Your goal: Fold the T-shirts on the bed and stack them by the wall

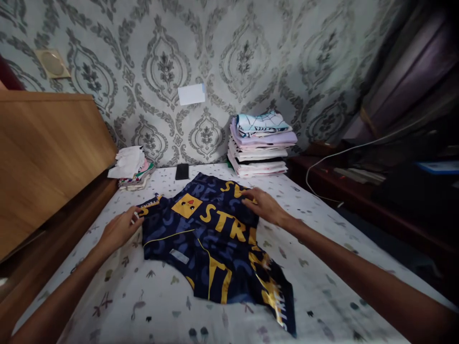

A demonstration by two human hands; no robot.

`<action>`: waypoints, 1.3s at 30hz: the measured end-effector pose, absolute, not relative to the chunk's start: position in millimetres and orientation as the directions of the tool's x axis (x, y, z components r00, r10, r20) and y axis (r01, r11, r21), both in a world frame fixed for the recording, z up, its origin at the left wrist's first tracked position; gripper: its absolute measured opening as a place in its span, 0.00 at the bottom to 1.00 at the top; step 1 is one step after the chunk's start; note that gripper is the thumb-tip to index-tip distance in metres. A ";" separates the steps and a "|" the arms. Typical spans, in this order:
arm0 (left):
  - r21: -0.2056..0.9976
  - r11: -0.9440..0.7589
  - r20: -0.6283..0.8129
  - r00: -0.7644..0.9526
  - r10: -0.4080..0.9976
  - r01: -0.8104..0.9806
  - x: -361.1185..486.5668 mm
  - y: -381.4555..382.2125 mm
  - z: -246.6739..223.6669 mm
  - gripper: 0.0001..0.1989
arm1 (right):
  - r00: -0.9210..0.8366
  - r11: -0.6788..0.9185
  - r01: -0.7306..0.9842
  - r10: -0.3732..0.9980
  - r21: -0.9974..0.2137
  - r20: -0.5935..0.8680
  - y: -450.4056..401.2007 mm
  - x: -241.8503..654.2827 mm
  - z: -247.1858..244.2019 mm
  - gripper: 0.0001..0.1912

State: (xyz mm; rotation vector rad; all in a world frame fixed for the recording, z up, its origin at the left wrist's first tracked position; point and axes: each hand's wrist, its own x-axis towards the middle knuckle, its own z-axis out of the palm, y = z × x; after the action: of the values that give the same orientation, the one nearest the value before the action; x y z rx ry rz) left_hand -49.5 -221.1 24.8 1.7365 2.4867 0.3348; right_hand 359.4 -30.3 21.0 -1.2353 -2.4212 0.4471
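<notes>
A navy T-shirt (179,224) with yellow lettering and a yellow face patch lies spread at an angle on the white printed bedsheet (154,306). At its left side, my left hand (120,228) has its fingertips closed on the edge of a sleeve. My right hand (264,205) rests over the upper right part, thumb and index finger slightly apart on the fabric. The shirt's lower right sleeve reaches toward me, its print shiny. Some cloth beneath my right fingers is hidden.
A tall stack of folded clothes (263,148) stands by the wall, and a smaller pile (132,167) sits at the left. Between them lies a black phone (182,171). A wooden cabinet (53,157) borders the left; a white cable (315,167) hangs at the right.
</notes>
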 end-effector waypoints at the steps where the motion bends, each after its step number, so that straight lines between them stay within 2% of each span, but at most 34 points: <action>1: 0.169 0.417 0.060 -0.431 0.900 0.893 -57.8 -211.1 19.5 0.25 | -0.423 0.463 0.819 0.886 -0.338 0.189 -9.0 352.6 15.4 0.20; 3: 0.106 0.549 0.028 -0.554 0.832 0.829 -73.5 -194.4 9.1 0.26 | -0.276 0.299 0.936 0.951 -0.184 0.138 23.3 343.0 4.3 0.24; 5: 0.116 0.592 -0.053 -0.591 0.805 0.797 -85.2 -181.5 0.9 0.26 | -0.242 0.247 0.962 0.969 -0.112 0.057 40.1 340.9 -4.4 0.22; 8: 0.149 0.547 -0.136 -0.531 0.836 0.824 -92.4 -163.4 -4.1 0.13 | -0.290 0.287 0.953 0.956 -0.095 -0.029 42.1 349.2 -9.2 0.14; 11: 0.141 0.488 -0.149 -0.468 0.871 0.862 -92.0 -138.2 3.3 0.02 | -0.287 0.286 0.956 0.958 -0.062 -0.017 28.5 364.8 -5.7 0.12; 14: 0.118 0.476 -0.056 -0.473 0.879 0.872 -90.4 -104.4 20.5 0.06 | -0.270 0.269 0.961 0.963 -0.062 0.004 6.2 384.2 -1.3 0.09; 17: 0.107 0.471 0.098 -0.481 0.871 0.876 -85.0 -74.9 35.6 0.17 | -0.329 0.311 0.929 0.942 -0.199 -0.063 -22.0 404.0 -2.1 0.09; 20: 0.152 0.370 0.214 -0.396 0.893 0.917 -65.9 -70.9 39.9 0.18 | -0.350 0.297 0.884 0.932 -0.361 -0.090 -47.4 420.2 -7.9 0.12; 22: 0.232 0.161 0.223 -0.214 0.951 0.959 -42.5 -91.1 39.3 0.13 | -0.298 0.249 0.871 0.953 -0.422 -0.052 -58.1 427.9 -12.6 0.16; 24: 0.363 -0.134 0.145 0.086 0.986 0.922 -12.7 -129.4 39.5 0.08 | -0.259 0.223 0.864 0.966 -0.451 -0.019 -63.4 433.0 -16.6 0.20; 26: 0.497 -0.342 0.041 0.372 0.927 0.797 18.8 -177.9 40.1 0.09 | -0.258 0.221 0.862 0.966 -0.456 -0.020 -64.8 435.9 -19.5 0.22; 27: 0.514 -0.417 -0.005 0.489 0.872 0.750 33.6 -202.0 39.5 0.08 | -0.264 0.221 0.863 0.964 -0.454 -0.033 -64.9 436.6 -20.6 0.22; 29: 0.432 -0.554 -0.054 0.634 0.772 0.712 58.5 -242.1 34.1 0.13 | -0.277 0.224 0.862 0.959 -0.454 -0.053 -64.9 436.6 -22.1 0.19; 31: 0.239 -0.617 -0.037 0.642 0.766 0.750 74.8 -265.6 23.0 0.15 | -0.282 0.224 0.844 0.958 -0.487 -0.047 -65.6 435.3 -22.8 0.14; 33: 0.088 -0.626 -0.002 0.628 0.778 0.775 81.1 -272.9 11.4 0.14 | -0.262 0.193 0.787 0.965 -0.586 -0.033 -67.7 433.0 -22.3 0.12; 34: 0.051 -0.623 0.012 0.623 0.782 0.781 80.3 -272.7 7.8 0.14 | -0.241 0.160 0.737 0.970 -0.657 -0.034 -69.5 431.8 -21.5 0.12; 37: 0.073 -0.608 0.034 0.607 0.794 0.791 61.8 -269.8 12.6 0.13 | -0.174 0.015 0.511 0.981 -0.860 -0.086 -78.7 428.7 -16.7 0.17; 39: 0.150 -0.573 0.025 0.576 0.817 0.806 38.3 -272.9 25.9 0.12 | -0.163 -0.079 0.395 0.974 -0.915 -0.155 -88.6 428.0 -12.8 0.22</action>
State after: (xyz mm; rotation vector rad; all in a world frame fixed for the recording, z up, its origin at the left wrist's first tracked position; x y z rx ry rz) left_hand 38.3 -272.9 25.9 2.6792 1.3865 0.1384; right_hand 428.0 -88.6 -12.8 -1.4987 -1.5932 1.2318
